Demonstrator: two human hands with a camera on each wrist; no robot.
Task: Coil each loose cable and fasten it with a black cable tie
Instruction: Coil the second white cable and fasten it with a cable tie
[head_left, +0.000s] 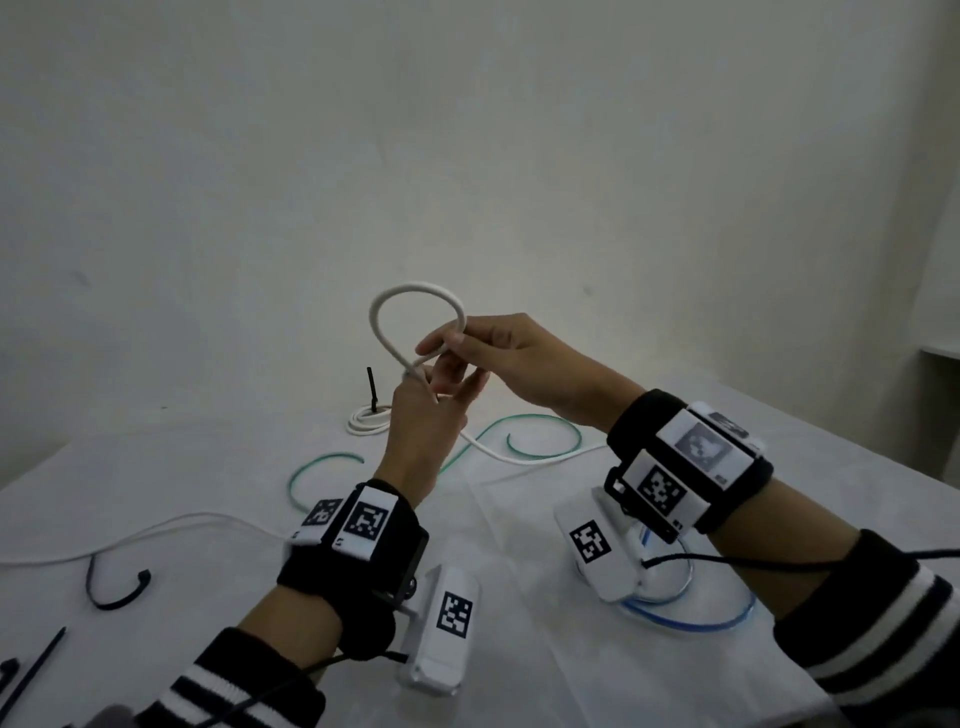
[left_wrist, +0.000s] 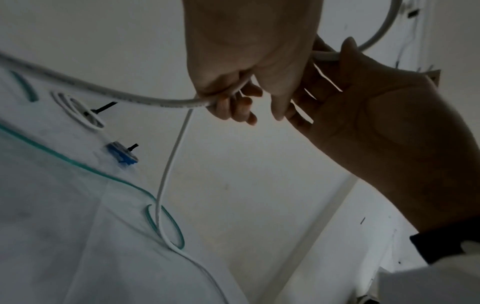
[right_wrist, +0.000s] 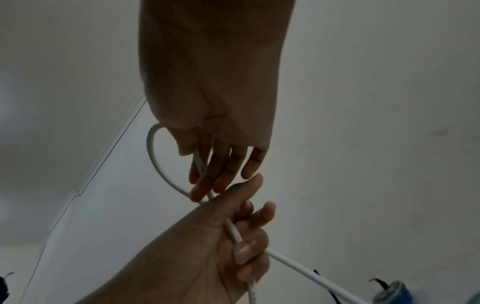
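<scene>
Both hands hold a thick white cable (head_left: 415, 289) up in the air over the table. My left hand (head_left: 431, 400) grips it in a fist, and the free length (left_wrist: 171, 164) hangs from that fist down to the cloth. My right hand (head_left: 453, 340) pinches the cable between thumb and fingers, just above the left hand. Between the two hands the cable forms one upright loop (right_wrist: 153, 158). Loose black cable ties (head_left: 118, 592) lie at the front left of the table.
A white coil (head_left: 368, 420) with a black tie sticking up lies behind the hands. A loose green cable (head_left: 545, 422) curls across the middle. Blue cable (head_left: 691, 621) lies under my right wrist, and a tied blue coil (left_wrist: 122, 154) shows too. A thin white cable (head_left: 130, 540) trails left.
</scene>
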